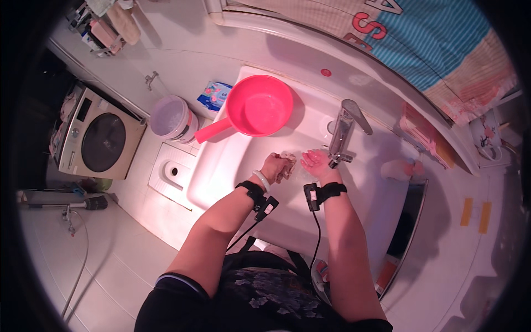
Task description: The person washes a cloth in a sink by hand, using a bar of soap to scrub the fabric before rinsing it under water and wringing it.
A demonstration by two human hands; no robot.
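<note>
Over the basin of a white ceramic sink (271,218), my left hand (274,167) grips a crumpled, wet-looking light cloth (288,165). A pale bangle (262,181) circles that wrist. My right hand (315,163) is just right of the cloth, palm up, fingers slightly curled and holding nothing. It is beneath the spout end of a chrome faucet (343,128), and its skin looks wet. Part of that hand is hidden by the spout. Beyond my left hand, a red plastic dipper (260,106) rests on the sink's back left part, its handle pointing left.
A blue packet of wipes (215,95) lies left of the dipper. Past the sink's left edge are a bucket (170,118), a squat toilet (170,169) and a front-loading washing machine (101,137). A translucent bottle (396,169) stands on the right. Cables hang from both wrist straps.
</note>
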